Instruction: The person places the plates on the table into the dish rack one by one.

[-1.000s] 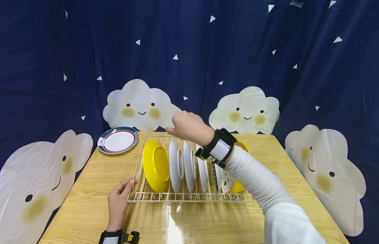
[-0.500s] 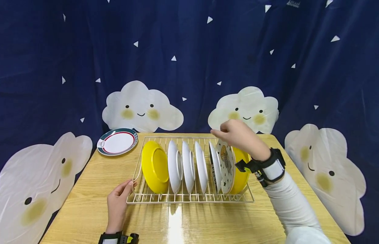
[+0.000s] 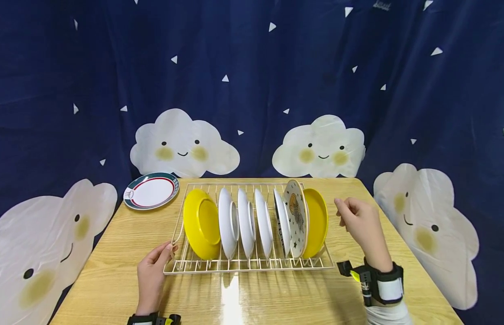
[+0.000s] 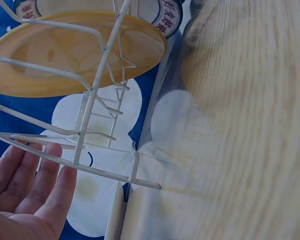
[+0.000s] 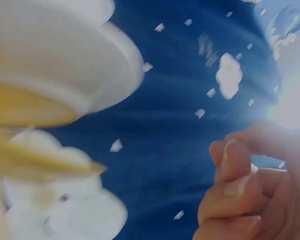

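A white wire dish rack point(image 3: 256, 270) stands on the table with plates upright in a row. At its left end is a yellow plate point(image 3: 199, 225), followed by three white plates point(image 3: 227, 223). Farther right come a dark-rimmed plate point(image 3: 284, 225), a plate with stars and a cartoon figure point(image 3: 296, 219), and another yellow plate point(image 3: 316, 223). My left hand point(image 3: 154, 266) grips the rack's left side wire; its fingers point(image 4: 52, 167) lie along the frame in the left wrist view. Right of the rack, my right hand point(image 3: 363, 225) is raised, holding nothing, its fingers point(image 5: 235, 195) loosely curled.
A plate with a green and red rim point(image 3: 152, 192) lies flat at the table's back left corner. The wooden table point(image 3: 195, 298) ends at a dark blue curtain point(image 3: 252, 54) with white cloud cutouts point(image 3: 184, 144) along it.
My right hand has swung from above the rack's middle, past the star plate, to beyond its right end. The star plate shows fully now. My left hand stays on the rack.
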`<state>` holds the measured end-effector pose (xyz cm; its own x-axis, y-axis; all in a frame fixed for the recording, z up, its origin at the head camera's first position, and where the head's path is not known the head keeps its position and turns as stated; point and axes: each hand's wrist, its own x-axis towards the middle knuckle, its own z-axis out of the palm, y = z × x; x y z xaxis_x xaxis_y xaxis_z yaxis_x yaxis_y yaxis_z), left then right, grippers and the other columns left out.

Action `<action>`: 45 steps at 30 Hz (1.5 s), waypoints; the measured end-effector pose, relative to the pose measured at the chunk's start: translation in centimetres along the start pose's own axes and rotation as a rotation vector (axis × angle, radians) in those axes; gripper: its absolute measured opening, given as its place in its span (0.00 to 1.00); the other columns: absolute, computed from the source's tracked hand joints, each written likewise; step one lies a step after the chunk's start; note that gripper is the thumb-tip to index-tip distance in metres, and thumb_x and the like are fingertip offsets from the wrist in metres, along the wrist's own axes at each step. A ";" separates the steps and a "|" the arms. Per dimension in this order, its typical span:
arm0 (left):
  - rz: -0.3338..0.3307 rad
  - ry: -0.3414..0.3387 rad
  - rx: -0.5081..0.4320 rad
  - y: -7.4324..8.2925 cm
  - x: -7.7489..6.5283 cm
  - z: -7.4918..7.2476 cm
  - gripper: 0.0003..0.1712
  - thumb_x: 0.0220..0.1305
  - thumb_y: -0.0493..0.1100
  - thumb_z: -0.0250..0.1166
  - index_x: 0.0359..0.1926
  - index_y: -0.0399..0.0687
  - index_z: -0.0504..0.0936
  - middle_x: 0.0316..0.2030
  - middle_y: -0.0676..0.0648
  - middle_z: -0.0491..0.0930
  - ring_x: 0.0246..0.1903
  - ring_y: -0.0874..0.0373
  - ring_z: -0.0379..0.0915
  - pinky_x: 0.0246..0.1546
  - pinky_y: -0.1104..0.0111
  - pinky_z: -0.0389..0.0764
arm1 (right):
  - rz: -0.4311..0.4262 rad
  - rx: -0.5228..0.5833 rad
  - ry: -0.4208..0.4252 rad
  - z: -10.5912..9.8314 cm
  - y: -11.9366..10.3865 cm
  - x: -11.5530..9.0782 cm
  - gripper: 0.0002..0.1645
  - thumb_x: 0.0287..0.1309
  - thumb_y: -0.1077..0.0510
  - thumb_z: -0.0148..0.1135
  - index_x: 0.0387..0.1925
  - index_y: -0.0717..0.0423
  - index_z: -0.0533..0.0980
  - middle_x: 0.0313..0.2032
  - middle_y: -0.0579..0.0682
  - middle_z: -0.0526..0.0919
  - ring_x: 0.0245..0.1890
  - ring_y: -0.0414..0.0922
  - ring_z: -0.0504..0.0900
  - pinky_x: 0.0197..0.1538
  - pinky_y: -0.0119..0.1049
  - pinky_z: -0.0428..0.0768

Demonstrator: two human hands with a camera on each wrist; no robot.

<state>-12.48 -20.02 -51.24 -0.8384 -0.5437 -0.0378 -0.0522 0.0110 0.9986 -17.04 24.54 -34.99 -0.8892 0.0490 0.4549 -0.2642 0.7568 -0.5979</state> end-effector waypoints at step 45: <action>0.009 -0.036 -0.001 0.0 0.0 -0.5 0.22 0.67 0.48 0.63 0.52 0.33 0.81 0.30 0.63 0.87 0.33 0.73 0.79 0.37 0.80 0.77 | 0.252 0.362 -0.154 8.5 9.2 -8.6 0.21 0.70 0.57 0.54 0.20 0.64 0.70 0.14 0.44 0.67 0.13 0.33 0.64 0.17 0.30 0.72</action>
<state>-12.16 -20.42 -51.20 -0.8576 -0.5135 -0.0302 -0.0439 0.0145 0.9989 -14.99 25.52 -50.00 -0.9802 0.0845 0.1791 -0.1217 0.4562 -0.8815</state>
